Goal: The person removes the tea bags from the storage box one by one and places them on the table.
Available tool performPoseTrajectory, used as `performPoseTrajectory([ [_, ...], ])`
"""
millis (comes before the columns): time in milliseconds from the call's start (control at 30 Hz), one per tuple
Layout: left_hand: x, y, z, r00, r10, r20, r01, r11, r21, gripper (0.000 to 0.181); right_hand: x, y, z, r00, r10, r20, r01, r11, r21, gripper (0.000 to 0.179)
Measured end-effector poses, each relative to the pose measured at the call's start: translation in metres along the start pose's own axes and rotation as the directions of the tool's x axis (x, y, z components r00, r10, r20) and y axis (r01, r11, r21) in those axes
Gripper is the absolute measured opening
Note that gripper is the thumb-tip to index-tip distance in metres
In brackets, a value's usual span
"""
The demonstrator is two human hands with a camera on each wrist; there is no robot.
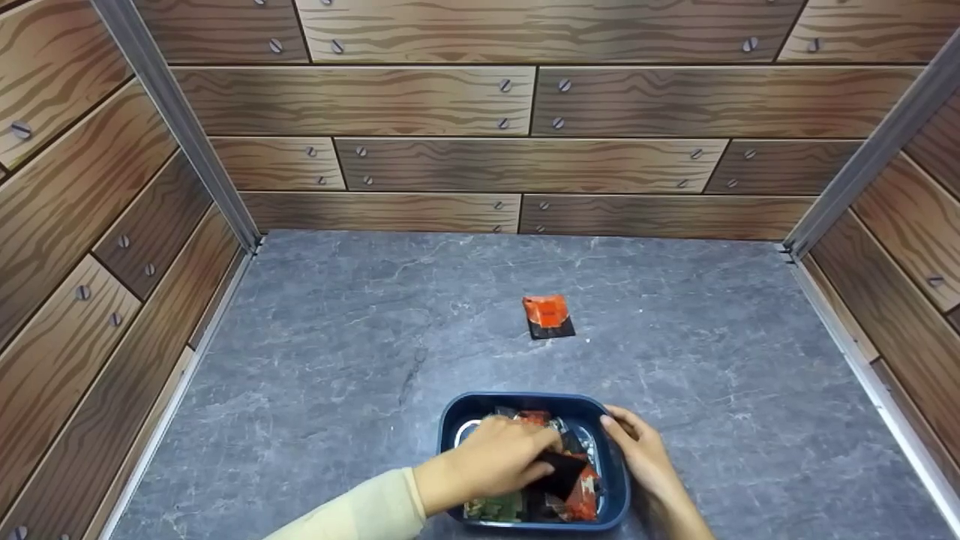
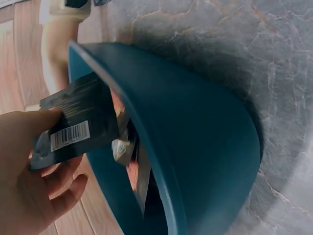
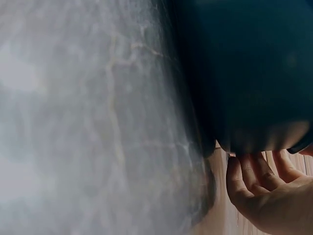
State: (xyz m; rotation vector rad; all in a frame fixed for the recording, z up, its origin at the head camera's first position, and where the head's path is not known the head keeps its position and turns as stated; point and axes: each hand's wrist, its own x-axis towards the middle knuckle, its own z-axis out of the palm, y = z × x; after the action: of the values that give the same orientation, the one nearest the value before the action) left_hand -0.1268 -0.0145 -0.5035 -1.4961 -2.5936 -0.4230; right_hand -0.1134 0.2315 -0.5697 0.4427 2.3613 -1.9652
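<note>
A dark blue plastic box (image 1: 628,495) with rounded corners stands at the front of the surface, holding several small packets in red, green and black. Over its opening, my left hand (image 1: 495,459) pinches a flat black packet (image 2: 80,112) between thumb and fingers. A white barcode label shows on that packet in the left wrist view. On the box's right side, my right hand (image 1: 643,450) grips the wall near the rim, its fingers (image 3: 249,174) against the outside. One orange and black packet (image 1: 548,316) lies on the surface beyond the box.
The grey marbled surface (image 1: 337,337) is enclosed by wood-patterned panels at the back (image 1: 435,165), left and right. Metal strips (image 1: 184,112) run along the corners and side edges.
</note>
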Motion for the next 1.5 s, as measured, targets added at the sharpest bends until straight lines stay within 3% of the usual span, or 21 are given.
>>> performPoseTrajectory([
  [167,-0.008,-0.012,-0.006,0.986,-0.156,-0.054,0.150,0.984,-0.093,0.023,0.000,0.000,0.000,1.000,0.013,0.004,-0.013,1.000,0.008,0.039],
  [233,-0.013,-0.018,-0.009,0.965,-0.261,-0.026,0.248,0.940,-0.234,0.025,0.000,0.000,0.001,1.000,0.014,0.005,-0.014,1.000,0.009,0.039],
  [267,-0.015,-0.022,-0.010,0.947,-0.320,0.000,0.302,0.894,-0.330,0.025,0.000,0.000,0.001,1.000,0.013,0.005,-0.013,1.000,0.009,0.039],
  [300,-0.017,-0.027,-0.012,0.926,-0.376,0.028,0.351,0.832,-0.429,0.024,0.000,0.000,0.001,1.000,0.010,0.004,-0.010,1.000,0.007,0.039],
  [333,-0.019,-0.033,-0.013,0.900,-0.433,0.051,0.395,0.759,-0.517,0.023,0.000,0.000,0.001,1.000,0.008,0.003,-0.008,1.000,0.003,0.039],
  [367,-0.021,-0.039,-0.015,0.872,-0.484,0.076,0.426,0.671,-0.607,0.022,-0.001,0.000,0.000,1.000,0.006,0.003,-0.006,1.000,0.000,0.039],
  [433,-0.025,-0.053,-0.017,0.819,-0.568,0.088,0.443,0.527,-0.725,0.021,-0.001,0.000,0.001,1.000,0.004,0.001,-0.004,1.000,0.000,0.039],
  [467,-0.026,-0.060,-0.018,0.800,-0.596,0.072,0.428,0.483,-0.764,0.020,-0.001,0.000,0.001,1.000,0.004,0.000,-0.004,1.000,-0.005,0.039],
  [500,-0.027,-0.068,-0.018,0.782,-0.621,0.052,0.412,0.453,-0.790,0.020,-0.001,0.000,0.001,1.000,0.005,0.001,-0.005,1.000,-0.008,0.039],
  [567,-0.029,-0.084,-0.018,0.754,-0.657,-0.003,0.371,0.431,-0.823,0.021,0.000,0.000,0.001,1.000,0.008,0.001,-0.008,1.000,-0.006,0.039],
  [667,-0.031,-0.106,-0.018,0.710,-0.700,-0.076,0.327,0.424,-0.845,0.022,0.000,-0.001,0.001,1.000,0.012,-0.001,-0.012,1.000,0.001,0.039],
  [767,-0.033,-0.125,-0.015,0.652,-0.750,-0.113,0.312,0.401,-0.861,0.022,0.000,-0.001,0.001,1.000,0.014,-0.001,-0.014,1.000,0.014,0.039],
  [800,-0.034,-0.130,-0.015,0.632,-0.766,-0.117,0.304,0.384,-0.872,0.023,0.000,-0.002,0.002,1.000,0.017,-0.001,-0.017,1.000,0.019,0.039],
  [933,-0.040,-0.152,-0.012,0.538,-0.835,-0.114,0.271,0.299,-0.915,0.027,0.000,-0.001,0.001,1.000,0.028,-0.002,-0.028,0.999,0.026,0.040],
  [1033,-0.045,-0.170,-0.009,0.451,-0.886,-0.104,0.267,0.245,-0.932,0.031,-0.001,0.000,0.000,0.999,0.036,-0.006,-0.036,0.999,0.027,0.040],
  [1167,-0.052,-0.192,-0.006,0.328,-0.940,-0.094,0.300,0.198,-0.933,0.035,-0.001,0.001,-0.001,0.999,0.044,-0.008,-0.044,0.998,0.039,0.040],
  [1233,-0.056,-0.202,-0.004,0.279,-0.956,-0.087,0.315,0.177,-0.932,0.037,-0.002,0.001,-0.001,0.999,0.046,-0.004,-0.045,0.998,0.044,0.040],
  [1367,-0.064,-0.218,-0.001,0.202,-0.977,-0.067,0.353,0.136,-0.926,0.042,-0.002,0.001,0.000,0.999,0.039,0.004,-0.039,0.998,0.049,0.039],
  [1500,-0.071,-0.229,0.000,0.138,-0.989,-0.059,0.403,0.110,-0.909,0.046,-0.001,0.001,0.002,1.000,0.025,0.001,-0.025,0.999,0.032,0.039],
])
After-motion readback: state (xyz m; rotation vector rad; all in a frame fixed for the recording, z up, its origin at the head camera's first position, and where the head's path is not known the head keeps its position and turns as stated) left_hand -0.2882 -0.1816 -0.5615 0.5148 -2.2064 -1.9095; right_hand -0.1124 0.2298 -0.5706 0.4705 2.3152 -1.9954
